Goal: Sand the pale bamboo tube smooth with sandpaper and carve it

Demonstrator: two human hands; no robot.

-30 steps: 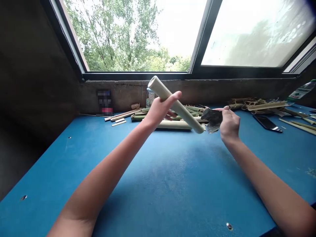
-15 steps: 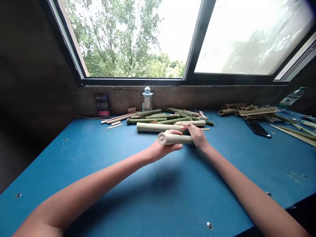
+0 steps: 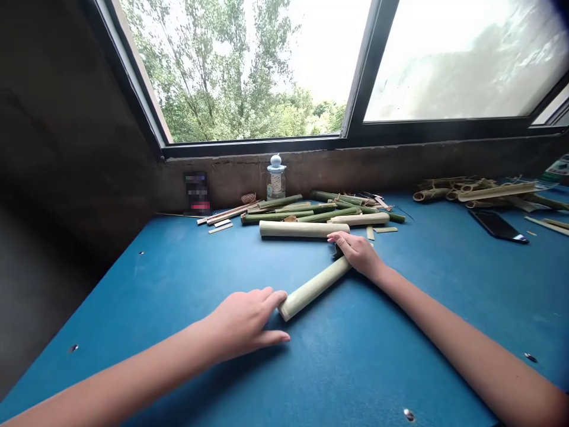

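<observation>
A pale, peeled bamboo piece point(image 3: 315, 289) lies slanted on the blue table, its near end toward the left. My left hand point(image 3: 251, 317) is open at that end, fingertips touching the bamboo and thumb apart from it. Over the far end, my right hand point(image 3: 359, 255) is closed with its fingers curled round a small dark object point(image 3: 338, 252), mostly hidden, with what looks like a thin thread beside it. Just beyond lies a second pale bamboo piece point(image 3: 302, 229), set crosswise, close to my right fingertips.
Green bamboo sticks point(image 3: 288, 212) and thin strips are heaped behind. A lidded jar point(image 3: 276, 181) stands against the wall beside a small woven piece point(image 3: 248, 198). To the right are a black phone point(image 3: 498, 226) and a pile of split bamboo point(image 3: 480, 191). Bolts dot the table point(image 3: 200, 267).
The bamboo piece has come down from between my hands onto the table. My left hand has let go and moved toward me and left; my right hand stays at the far end.
</observation>
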